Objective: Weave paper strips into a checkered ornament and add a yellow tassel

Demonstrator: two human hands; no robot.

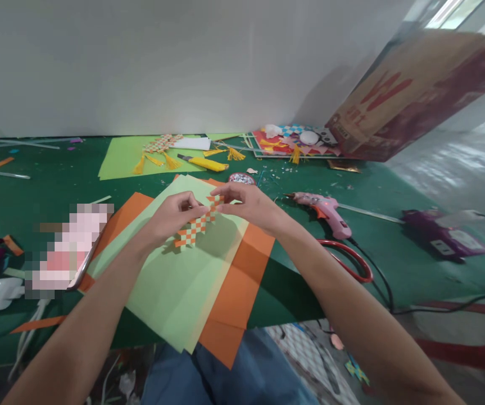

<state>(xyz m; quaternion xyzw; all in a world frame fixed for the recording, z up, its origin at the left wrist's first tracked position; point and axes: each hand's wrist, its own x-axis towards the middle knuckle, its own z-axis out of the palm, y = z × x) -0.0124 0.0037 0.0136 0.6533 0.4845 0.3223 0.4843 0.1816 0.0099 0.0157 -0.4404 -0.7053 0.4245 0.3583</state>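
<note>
Between my hands is a woven paper strip piece (195, 227) in an orange and pale green checker pattern, held slanting just over the stacked paper. My left hand (177, 212) pinches its middle from the left, thumb against the near side. At the upper right end, my right hand (246, 203) has thumb and fingertips closed on the same piece. Below lie pale green sheets (175, 292), with orange sheets (242, 281) sticking out from under them on both sides. My fingers hide part of the weave.
A pink glue gun (324, 211) and red-handled scissors (352, 256) lie to the right. Behind are a yellow utility knife (204, 163), woven pieces with yellow tassels (162, 149) and a tray of craft bits (297, 140). A phone (73, 247) lies left; a paper bag (419, 95) stands back right.
</note>
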